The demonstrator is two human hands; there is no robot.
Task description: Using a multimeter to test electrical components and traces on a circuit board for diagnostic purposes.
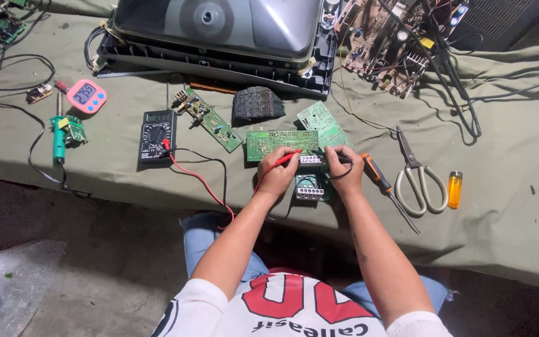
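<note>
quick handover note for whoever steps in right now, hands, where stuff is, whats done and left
Left hand: grips the red multimeter probe, tip at the small white-and-green circuit module.
Right hand: grips the black probe on the same module.
Black digital multimeter lies to the left, red lead plugged in. Green circuit board sits just behind the module.
Done: both probes at the module.
Left: reading not legible from here; orange-handled screwdriver and grey-handled scissors lie untouched on the right.

We see a low work surface draped in a creased olive-green cloth (506,206) that hangs over its front edge, and below it a dull grey-brown concrete floor (95,249) in shadow, with a crumpled sheet of clear plastic wrap (14,274) lying at the left.
</note>
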